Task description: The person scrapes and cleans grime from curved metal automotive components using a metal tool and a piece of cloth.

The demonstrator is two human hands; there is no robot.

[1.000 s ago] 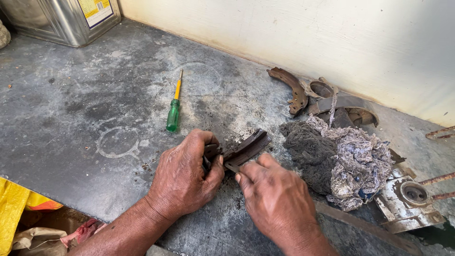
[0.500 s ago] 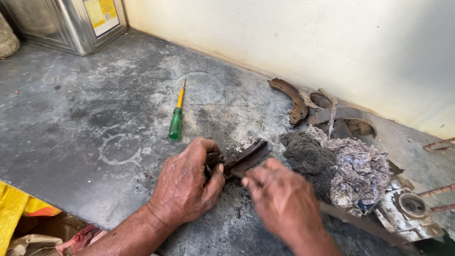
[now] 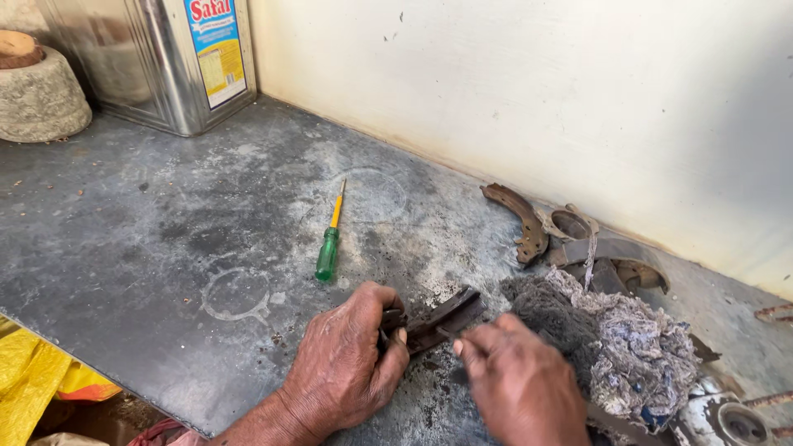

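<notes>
Brake shoe (image 3: 442, 318), dark and curved, lies tilted on the grey metal bench (image 3: 165, 248), its near end gripped and its far end pointing toward the wad of rags; the left hand (image 3: 347, 363) is closed in a fist round that near end, thumb pressed against the side of the shoe; the right hand (image 3: 520, 384) is curled just beside it, fingertips touching the lower edge of the shoe, though whether they pinch something small there cannot be told. Relative to the brake shoe: a green-handled screwdriver (image 3: 330, 239) with a yellow shaft lies beyond and to the left, apart from both hands; a grey and whitish wad of rags (image 3: 615, 343) sits just to the right, its dark edge close to the shoe's far end; a rusty second shoe (image 3: 520, 216) and other curved metal parts (image 3: 607, 256) lie farther right against the pale wall (image 3: 537, 99); a shiny square tin (image 3: 157, 62) stands far off to the upper left, with a round stone block (image 3: 41, 103) beside it; dark grit is scattered on the bench under the shoe; yellow cloth (image 3: 33, 380) hangs below the bench's near left edge.
</notes>
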